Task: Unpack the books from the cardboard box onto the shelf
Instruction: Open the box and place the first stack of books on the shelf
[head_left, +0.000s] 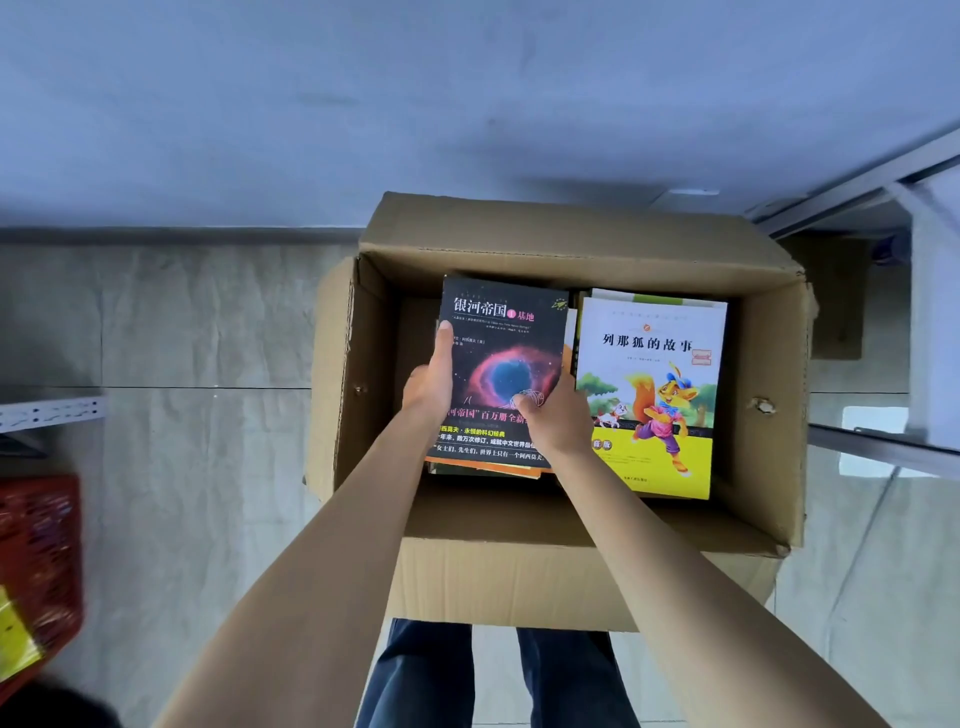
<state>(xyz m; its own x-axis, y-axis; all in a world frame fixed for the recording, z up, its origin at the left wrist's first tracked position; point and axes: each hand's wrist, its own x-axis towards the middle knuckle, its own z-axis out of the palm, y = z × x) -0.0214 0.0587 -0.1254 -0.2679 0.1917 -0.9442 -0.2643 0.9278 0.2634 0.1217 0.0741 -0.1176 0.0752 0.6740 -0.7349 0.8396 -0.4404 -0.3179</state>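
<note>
**Head view: both hands on the black book in the open box**

Head camera looks straight down into an open cardboard box standing on a pale tiled floor, its flaps folded outward. Inside lie books in two stacks side by side. On the left stack the top one is a black book with a red and blue nebula on its cover and white and yellow Chinese lettering. Just beside it on the right lies a white and yellow children's book showing a cartoon fox in pink clothes, with the edges of other books visible beneath both.

The left hand grasps the black book at its left edge, thumb laid flat up the cover and the fingers hidden behind the edge. The right hand grips the same book at its lower right side, thumb curled onto the cover near the nebula; its fingers are out of sight under the book. The black book sits slightly tilted over the stack; whether it is lifted clear of the books beneath cannot be told.

At the far left, a red plastic basket sits low in the frame, with a perforated metal shelf rail above it. Grey metal shelf framing runs along the right side. Dark blue trousers show below the box.
</note>
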